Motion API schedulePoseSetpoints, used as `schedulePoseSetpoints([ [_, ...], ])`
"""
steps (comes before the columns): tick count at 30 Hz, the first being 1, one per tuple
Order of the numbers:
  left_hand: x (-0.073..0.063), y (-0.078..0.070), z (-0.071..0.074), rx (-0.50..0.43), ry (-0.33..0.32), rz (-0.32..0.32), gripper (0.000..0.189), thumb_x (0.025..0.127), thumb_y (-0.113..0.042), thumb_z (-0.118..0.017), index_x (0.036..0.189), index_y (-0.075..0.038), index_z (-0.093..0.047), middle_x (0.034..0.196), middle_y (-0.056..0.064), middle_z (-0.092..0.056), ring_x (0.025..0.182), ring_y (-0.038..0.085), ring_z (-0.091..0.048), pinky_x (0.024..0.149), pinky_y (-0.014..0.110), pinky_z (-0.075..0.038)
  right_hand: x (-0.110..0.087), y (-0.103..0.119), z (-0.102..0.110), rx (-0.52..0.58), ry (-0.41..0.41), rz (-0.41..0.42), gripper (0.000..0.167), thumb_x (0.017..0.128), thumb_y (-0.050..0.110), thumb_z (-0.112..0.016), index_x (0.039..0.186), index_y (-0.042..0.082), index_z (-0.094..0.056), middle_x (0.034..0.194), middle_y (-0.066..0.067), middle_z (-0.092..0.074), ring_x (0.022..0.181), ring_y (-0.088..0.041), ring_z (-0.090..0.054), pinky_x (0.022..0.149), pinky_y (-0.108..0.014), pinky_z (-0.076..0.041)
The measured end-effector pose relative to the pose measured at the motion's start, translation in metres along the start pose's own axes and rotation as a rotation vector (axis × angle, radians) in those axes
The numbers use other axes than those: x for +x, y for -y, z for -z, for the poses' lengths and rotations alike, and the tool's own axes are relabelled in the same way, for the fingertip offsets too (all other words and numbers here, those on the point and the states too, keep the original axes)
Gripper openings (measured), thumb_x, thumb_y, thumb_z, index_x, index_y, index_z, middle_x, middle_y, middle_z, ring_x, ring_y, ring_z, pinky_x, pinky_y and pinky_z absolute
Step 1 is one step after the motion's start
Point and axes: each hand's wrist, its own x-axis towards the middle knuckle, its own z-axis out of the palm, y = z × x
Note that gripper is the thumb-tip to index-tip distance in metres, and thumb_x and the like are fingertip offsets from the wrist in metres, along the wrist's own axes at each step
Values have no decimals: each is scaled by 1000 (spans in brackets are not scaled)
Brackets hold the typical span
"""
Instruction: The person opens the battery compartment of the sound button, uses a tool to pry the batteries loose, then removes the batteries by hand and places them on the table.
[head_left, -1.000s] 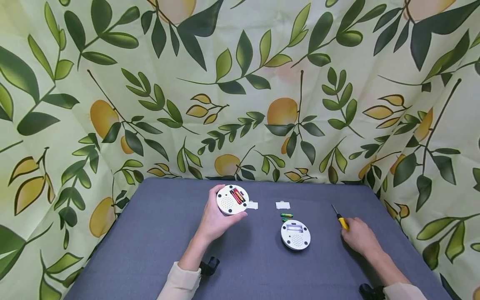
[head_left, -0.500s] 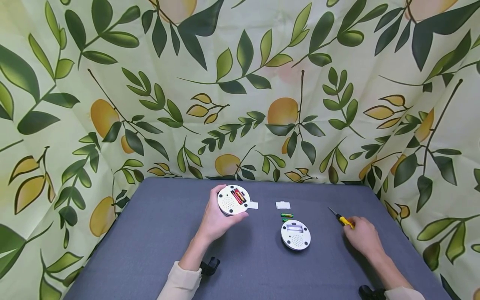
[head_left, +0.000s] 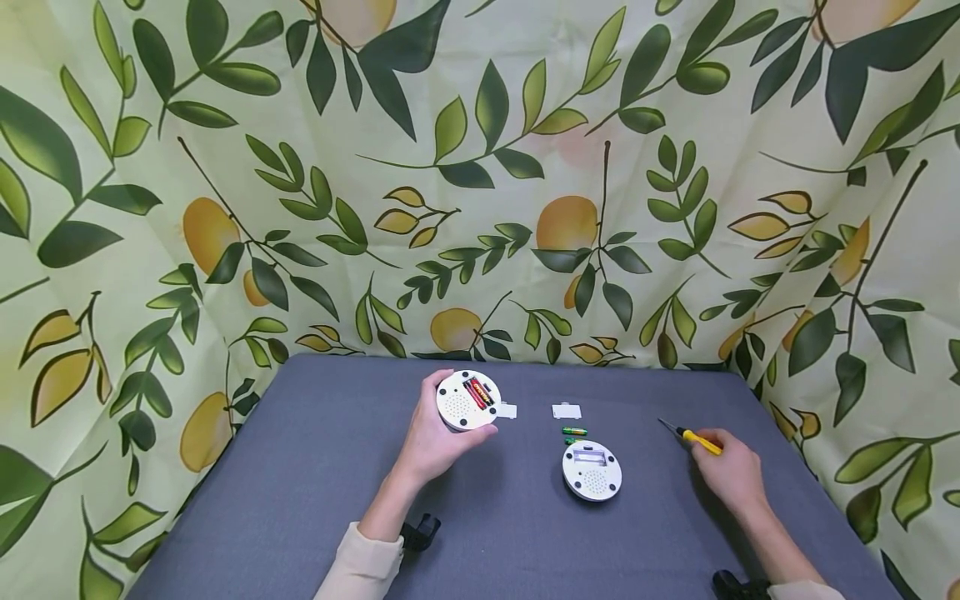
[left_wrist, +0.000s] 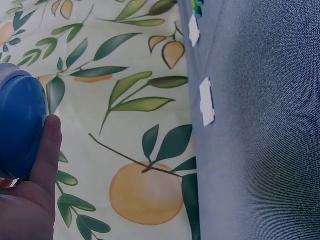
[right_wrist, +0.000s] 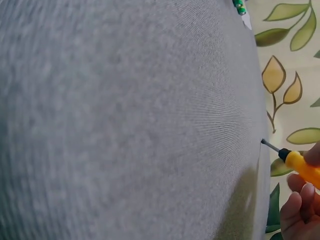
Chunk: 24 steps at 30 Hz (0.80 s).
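In the head view my left hand (head_left: 433, 446) holds up a round white battery-powered device (head_left: 459, 402), its underside toward me. Two red-and-black batteries (head_left: 477, 392) lie in its uncovered compartment. The left wrist view shows the device's blue face (left_wrist: 22, 125), with fingers around its edge. My right hand (head_left: 729, 471) grips a screwdriver (head_left: 701, 441) by its yellow handle, shaft pointing to the upper left. A small dark bit sits at the shaft's end (right_wrist: 263, 142) in the right wrist view.
A second round white device (head_left: 592, 471) lies on the grey cloth table (head_left: 315, 500), its battery slot uncovered and without batteries. Behind it are green batteries (head_left: 574, 431) and a white battery cover (head_left: 566, 411). Another white cover (head_left: 507, 411) lies beside the held device. Patterned curtain (head_left: 480, 208) encloses the table.
My right hand has shifted a little to the right, and the screwdriver has swung to a flatter angle. My left hand and the device it holds have stayed almost still.
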Motion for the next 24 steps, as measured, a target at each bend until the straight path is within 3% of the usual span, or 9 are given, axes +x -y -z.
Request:
schedulePoseSetpoints([
  [8, 0, 0, -1, -1, 6, -13, 101, 65, -31, -97, 144, -12, -37, 125, 7, -60, 111, 22, -57, 96, 45, -44, -4, 3, -3, 59, -58, -28, 38, 98, 32, -66, 119, -1, -66, 115, -25, -67, 98, -33, -59, 73, -33, -41],
  [15, -1, -1, -1, -11, 12, -4, 101, 65, -32, -97, 145, -13, -38, 125, 6, -59, 112, 22, -56, 97, 45, -43, -5, 3, -7, 87, -110, -25, 39, 95, 35, -71, 113, 0, -67, 107, -21, -68, 89, -27, -57, 66, -26, -39],
  [21, -1, -1, -1, -8, 14, 5, 101, 65, -33, -97, 145, -14, -38, 125, 6, -59, 112, 22, -56, 97, 45, -43, -5, 6, -9, 113, -93, -81, 40, 94, 36, -72, 112, 1, -65, 106, -18, -66, 88, -25, -54, 66, -24, -39],
  [24, -1, -1, -1, -4, 14, 8, 101, 65, -34, -97, 145, -14, -38, 125, 7, -59, 112, 22, -56, 97, 45, -43, -6, 7, -7, 140, -60, -107, 41, 96, 37, -69, 114, 0, -62, 107, -20, -65, 78, -23, -60, 61, -24, -45],
])
